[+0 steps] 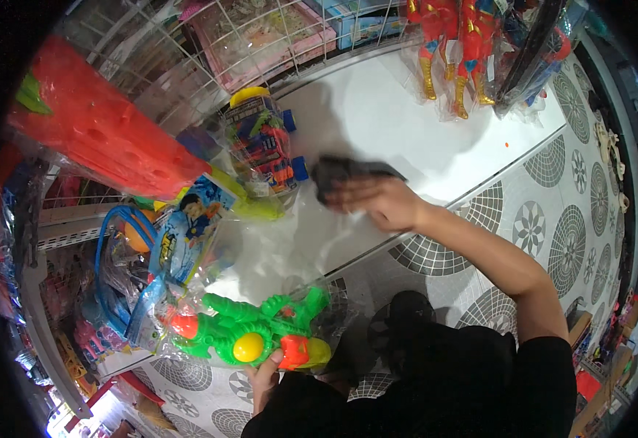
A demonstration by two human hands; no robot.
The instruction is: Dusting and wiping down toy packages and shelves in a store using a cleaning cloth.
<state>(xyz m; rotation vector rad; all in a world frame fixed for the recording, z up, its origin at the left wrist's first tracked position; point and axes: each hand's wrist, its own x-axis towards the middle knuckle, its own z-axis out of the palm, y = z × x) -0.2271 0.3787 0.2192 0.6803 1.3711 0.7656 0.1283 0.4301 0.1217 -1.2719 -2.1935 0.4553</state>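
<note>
My right hand (383,201) presses a dark cloth (335,175) against the white shelf board (399,139); hand and cloth are smeared by motion. At the lower middle, my left hand (264,376) grips a green toy water gun (242,325) with yellow and orange parts, in clear plastic wrapping. The gun lies across the front of the board, its orange tip toward the left. Only part of the left hand shows below it. Left of the cloth stands a packaged toy vehicle (266,146) with blue wheels.
A large red wrapped toy (107,124) slants in from the upper left. Bagged toys with a blue cord (100,270) hang at the left. Red and gold figures (457,51) hang at the far right of the board. White wire mesh (260,44) lines the back; patterned floor tiles (530,226) lie right.
</note>
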